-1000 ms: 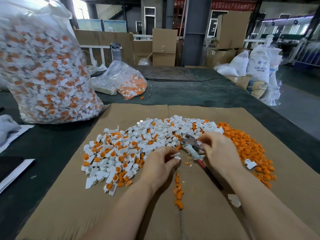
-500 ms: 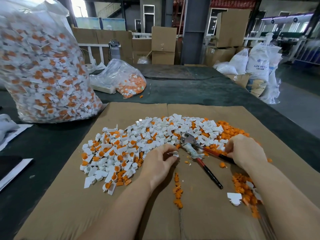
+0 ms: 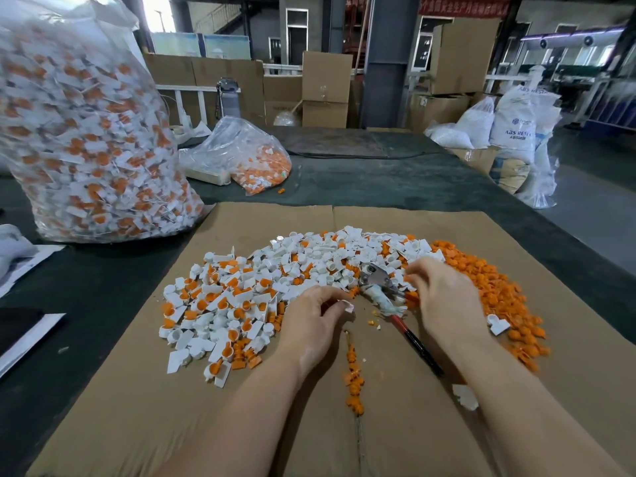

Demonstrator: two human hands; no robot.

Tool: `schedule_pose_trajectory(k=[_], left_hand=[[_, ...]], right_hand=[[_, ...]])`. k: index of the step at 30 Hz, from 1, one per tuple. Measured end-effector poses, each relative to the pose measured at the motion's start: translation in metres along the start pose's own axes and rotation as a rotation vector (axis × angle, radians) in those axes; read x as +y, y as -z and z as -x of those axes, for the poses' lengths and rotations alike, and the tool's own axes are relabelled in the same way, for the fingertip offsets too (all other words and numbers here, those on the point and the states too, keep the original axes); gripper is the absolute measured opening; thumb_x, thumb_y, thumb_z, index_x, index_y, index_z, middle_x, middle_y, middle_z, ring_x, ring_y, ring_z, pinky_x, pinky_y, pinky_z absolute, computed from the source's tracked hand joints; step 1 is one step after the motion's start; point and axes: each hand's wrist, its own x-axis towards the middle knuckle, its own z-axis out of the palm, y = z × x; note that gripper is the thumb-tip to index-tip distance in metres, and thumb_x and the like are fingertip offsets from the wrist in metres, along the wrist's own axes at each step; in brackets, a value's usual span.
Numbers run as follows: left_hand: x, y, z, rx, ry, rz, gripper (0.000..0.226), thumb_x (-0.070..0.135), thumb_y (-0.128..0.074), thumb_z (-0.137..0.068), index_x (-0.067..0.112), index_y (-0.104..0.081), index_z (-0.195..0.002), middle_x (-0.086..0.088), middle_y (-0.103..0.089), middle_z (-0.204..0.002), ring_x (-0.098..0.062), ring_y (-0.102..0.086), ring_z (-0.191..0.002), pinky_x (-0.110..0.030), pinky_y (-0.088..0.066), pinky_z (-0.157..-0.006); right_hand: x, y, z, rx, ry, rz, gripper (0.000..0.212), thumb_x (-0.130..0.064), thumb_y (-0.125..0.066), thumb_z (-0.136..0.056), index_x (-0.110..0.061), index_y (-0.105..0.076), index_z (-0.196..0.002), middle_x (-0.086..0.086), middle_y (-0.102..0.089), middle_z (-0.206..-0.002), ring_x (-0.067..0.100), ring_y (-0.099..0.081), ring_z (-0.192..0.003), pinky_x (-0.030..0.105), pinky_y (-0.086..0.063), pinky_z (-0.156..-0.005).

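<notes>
A heap of white plastic caps with orange inserts (image 3: pixel 275 280) lies on a brown cardboard sheet (image 3: pixel 137 407). To its right is a heap of loose orange inserts (image 3: pixel 499 294). Pliers (image 3: pixel 375 277) with a red and black handle lie between my hands, their metal head at the heap's edge. My left hand (image 3: pixel 313 325) pinches a small white cap (image 3: pixel 347 305) between thumb and fingertips. My right hand (image 3: pixel 444 297) is blurred; it reaches over the pliers' upper handle, its fingertips touching the white caps beside the pliers' head, with nothing visibly held.
A tall clear bag of caps (image 3: pixel 86 139) stands at the left, a smaller bag (image 3: pixel 247 156) behind the cardboard. A line of orange bits (image 3: pixel 352 376) lies in the cardboard's crease. Two stray white pieces (image 3: pixel 464 395) lie by my right arm. Boxes and white sacks (image 3: pixel 509 132) stand beyond.
My right hand swung out right over the orange heap, then came back left to the white caps by the pliers' head. My left hand stayed put, still pinching the white cap.
</notes>
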Motion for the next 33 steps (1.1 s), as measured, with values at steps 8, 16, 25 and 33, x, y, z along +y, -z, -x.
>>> schedule_pose_trajectory(k=[8,16,25,33], left_hand=[[0.000,0.001,0.000,0.017,0.037,-0.022,0.024,0.024,-0.062,-0.090,0.027,-0.066,-0.113,0.014,-0.065,-0.104,0.004,-0.054,-0.089,-0.010,-0.039,-0.082],[0.000,0.002,0.003,-0.025,0.077,0.118,0.021,0.016,-0.061,-0.091,0.027,-0.066,-0.107,0.003,-0.067,-0.092,-0.011,-0.064,-0.088,-0.031,-0.052,-0.086],[0.002,0.003,0.006,-0.032,0.035,0.105,0.014,0.016,-0.063,-0.089,0.030,-0.063,-0.094,0.001,-0.069,-0.081,-0.008,-0.066,-0.078,-0.024,-0.052,-0.079],[0.003,0.001,0.008,-0.067,-0.036,0.042,0.010,0.018,-0.062,-0.089,0.023,-0.069,-0.096,0.009,-0.067,-0.088,-0.003,-0.060,-0.082,-0.009,-0.044,-0.073]], right_hand=[[-0.031,-0.034,0.034,-0.033,-0.023,-0.271,0.020,-0.008,-0.057,-0.090,-0.010,-0.066,-0.109,0.001,-0.067,-0.104,0.015,-0.059,-0.099,0.021,-0.043,-0.085],[-0.031,-0.041,0.041,0.039,0.056,-0.256,0.013,-0.007,-0.065,-0.085,-0.008,-0.071,-0.096,0.001,-0.070,-0.089,0.014,-0.063,-0.086,0.021,-0.045,-0.077],[-0.032,-0.042,0.042,0.033,0.036,-0.238,0.002,-0.010,-0.070,-0.079,-0.012,-0.069,-0.079,-0.004,-0.065,-0.069,0.010,-0.055,-0.063,0.020,-0.041,-0.060],[-0.033,-0.045,0.042,0.016,0.018,-0.243,0.003,-0.009,-0.069,-0.079,-0.010,-0.067,-0.076,-0.001,-0.064,-0.068,0.014,-0.056,-0.064,0.024,-0.042,-0.060]])
